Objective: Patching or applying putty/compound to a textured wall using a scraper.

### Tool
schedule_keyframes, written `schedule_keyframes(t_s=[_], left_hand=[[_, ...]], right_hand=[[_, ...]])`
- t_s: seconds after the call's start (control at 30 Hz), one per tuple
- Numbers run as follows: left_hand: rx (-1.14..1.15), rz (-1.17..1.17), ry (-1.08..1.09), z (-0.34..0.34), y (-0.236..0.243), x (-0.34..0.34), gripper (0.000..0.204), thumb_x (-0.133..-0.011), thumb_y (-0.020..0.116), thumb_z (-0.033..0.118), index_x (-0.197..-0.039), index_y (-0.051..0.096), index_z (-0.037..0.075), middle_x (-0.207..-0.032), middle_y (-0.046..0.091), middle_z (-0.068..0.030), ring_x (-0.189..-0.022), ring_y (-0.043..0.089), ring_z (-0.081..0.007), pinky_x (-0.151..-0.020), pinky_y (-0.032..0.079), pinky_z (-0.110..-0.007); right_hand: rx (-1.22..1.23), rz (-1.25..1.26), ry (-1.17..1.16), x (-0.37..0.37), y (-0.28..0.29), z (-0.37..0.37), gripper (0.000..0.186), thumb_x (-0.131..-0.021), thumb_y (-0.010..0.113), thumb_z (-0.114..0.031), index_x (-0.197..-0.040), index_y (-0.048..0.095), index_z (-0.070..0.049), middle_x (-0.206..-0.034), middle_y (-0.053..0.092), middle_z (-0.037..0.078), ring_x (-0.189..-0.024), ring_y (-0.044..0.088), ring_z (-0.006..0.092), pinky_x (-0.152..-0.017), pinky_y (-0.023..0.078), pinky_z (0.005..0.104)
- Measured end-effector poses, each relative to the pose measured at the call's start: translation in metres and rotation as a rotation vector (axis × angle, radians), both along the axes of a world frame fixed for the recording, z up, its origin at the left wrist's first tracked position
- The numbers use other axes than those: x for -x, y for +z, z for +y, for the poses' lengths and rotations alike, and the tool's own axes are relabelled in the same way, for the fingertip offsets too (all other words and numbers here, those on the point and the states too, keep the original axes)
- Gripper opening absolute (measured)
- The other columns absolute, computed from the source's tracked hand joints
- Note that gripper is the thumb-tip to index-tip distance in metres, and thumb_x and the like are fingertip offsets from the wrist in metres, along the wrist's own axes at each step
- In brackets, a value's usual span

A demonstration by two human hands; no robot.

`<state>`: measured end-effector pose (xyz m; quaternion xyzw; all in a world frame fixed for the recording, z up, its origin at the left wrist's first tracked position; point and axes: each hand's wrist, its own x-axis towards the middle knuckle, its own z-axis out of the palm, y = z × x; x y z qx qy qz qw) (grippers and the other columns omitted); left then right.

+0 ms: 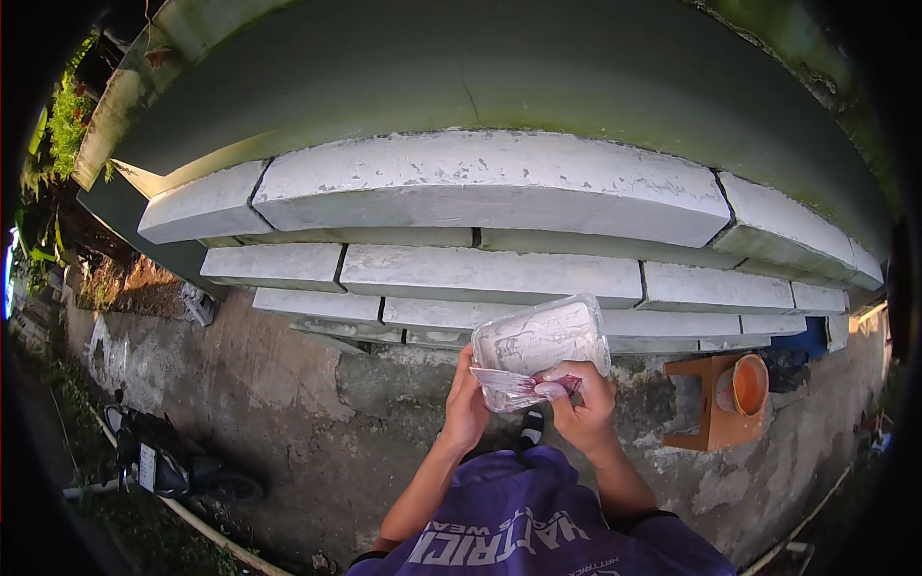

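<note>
A clear plastic tub [543, 336], smeared inside with white paint, is held up in front of my body. My left hand [465, 408] grips its left side, the fingers partly hidden behind it. My right hand [583, 403] is closed around a paintbrush [509, 382] with a reddish handle. The brush lies across the near edge of the tub, and its paint-covered, pinkish-white end points left, close to my left thumb. Beyond the tub runs a stepped row of white-painted ledges [490, 206], split by dark joints, with worn patches along the top one.
A grey-green wall [384, 77] rises above the ledges. On the right an orange-brown stool [699, 408] lies beside an orange bucket [744, 386]. A parked motorbike [178, 466] stands at lower left on stained concrete ground [288, 403]. Plants [67, 125] grow at the far left.
</note>
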<state>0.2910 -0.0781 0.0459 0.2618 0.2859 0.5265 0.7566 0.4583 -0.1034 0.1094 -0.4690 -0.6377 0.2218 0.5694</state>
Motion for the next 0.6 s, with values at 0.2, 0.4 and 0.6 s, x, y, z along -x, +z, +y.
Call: schedule_keyframes(t_s=[0.2, 0.4, 0.6], left_hand=[[-0.033, 0.032, -0.044, -0.004, -0.004, 0.017, 0.053, -0.102, 0.046, 0.032, -0.147, 0.027, 0.011, -0.135, 0.048, -0.0067, -0.123, 0.05, -0.018, -0.101, 0.042, -0.036], [-0.104, 0.093, -0.09, -0.017, -0.002, 0.026, 0.054, -0.102, 0.047, 0.031, -0.148, 0.026, 0.01, -0.135, 0.048, -0.0064, -0.122, 0.05, -0.0159, -0.101, 0.041, -0.032], [-0.12, 0.156, -0.099, -0.025, -0.001, 0.032, 0.061, -0.101, 0.051, 0.037, -0.15, 0.024, 0.011, -0.134, 0.048, -0.0056, -0.122, 0.048, -0.013, -0.101, 0.039, -0.028]], right_hand=[[0.097, -0.084, 0.129, -0.002, 0.01, -0.011, 0.021, -0.08, 0.064, 0.009, -0.098, 0.061, 0.0, -0.085, 0.07, 0.013, -0.076, 0.071, 0.0252, -0.068, 0.054, 0.0314], [0.129, 0.009, 0.003, 0.002, 0.009, -0.027, 0.018, -0.083, 0.057, 0.012, -0.096, 0.058, 0.001, -0.083, 0.068, 0.008, -0.076, 0.066, 0.0107, -0.067, 0.051, 0.0241], [0.18, 0.449, -0.058, 0.0, -0.007, -0.035, 0.021, -0.09, 0.061, 0.006, -0.109, 0.052, 0.001, -0.097, 0.065, 0.01, -0.086, 0.063, 0.0111, -0.074, 0.051, 0.0248]])
